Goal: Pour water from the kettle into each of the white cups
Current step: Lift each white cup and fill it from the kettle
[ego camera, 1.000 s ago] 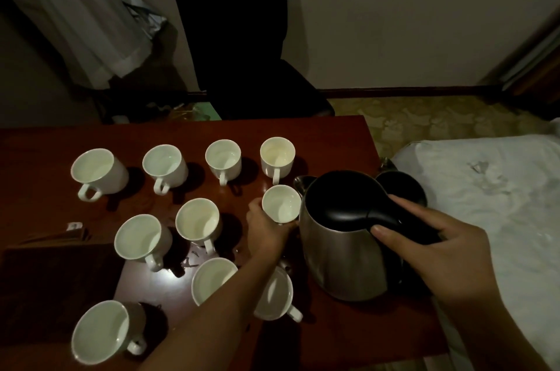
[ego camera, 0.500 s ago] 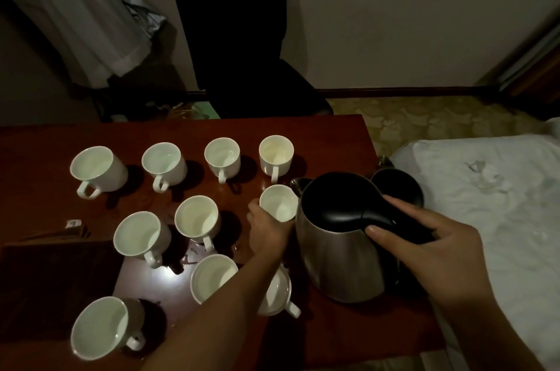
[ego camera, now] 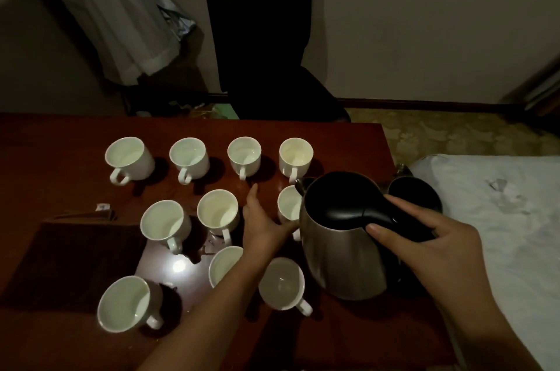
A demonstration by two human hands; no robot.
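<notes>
While the right hand (ego camera: 424, 252) grips the kettle (ego camera: 348, 246) by its black handle, the left hand (ego camera: 263, 225) lies released, fingers spread, touching the white cup (ego camera: 288, 207) between it and the kettle on the tabletop (ego camera: 348, 146).

brushed steel kettle (ego camera: 342, 255) with matt black plastic lid, glossy white ceramic cups (ego camera: 218, 213), polished wood table (ego camera: 60, 140)

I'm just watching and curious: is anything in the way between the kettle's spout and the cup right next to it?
Nothing visible stands between them. The kettle, held by the right hand, has its spout right above the cup. The left hand rests against that cup's near side, not over its mouth.
</notes>
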